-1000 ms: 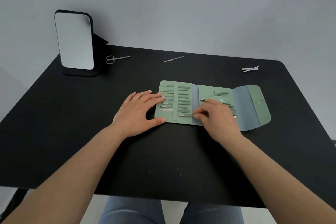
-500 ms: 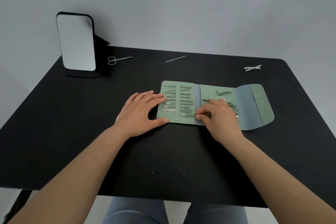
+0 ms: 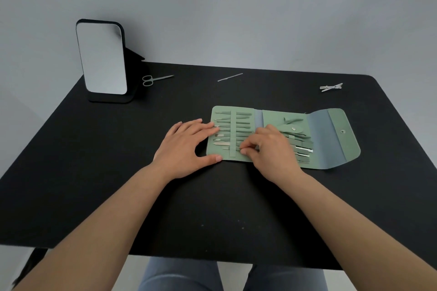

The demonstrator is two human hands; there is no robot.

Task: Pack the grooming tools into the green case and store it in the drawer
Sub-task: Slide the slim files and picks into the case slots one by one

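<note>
Case (image 3: 335, 146) open flat on bench (image 3: 94, 172), left grip (image 3: 186, 146) released, pressing its left edge to steady it, right grip (image 3: 272, 149) pinching a tool (image 3: 238, 149) under the strap, scissors (image 3: 156, 78) loose behind case.

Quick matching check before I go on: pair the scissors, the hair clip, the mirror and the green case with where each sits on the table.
Things:
1. scissors
2. hair clip
3. mirror
4. green case

Places:
A. far right of the table
B. open flat under both hands
C. standing at the far left corner
D. lying just right of the mirror's base

Pairs: 1-D, 2-A, 3-C, 4-B
</note>
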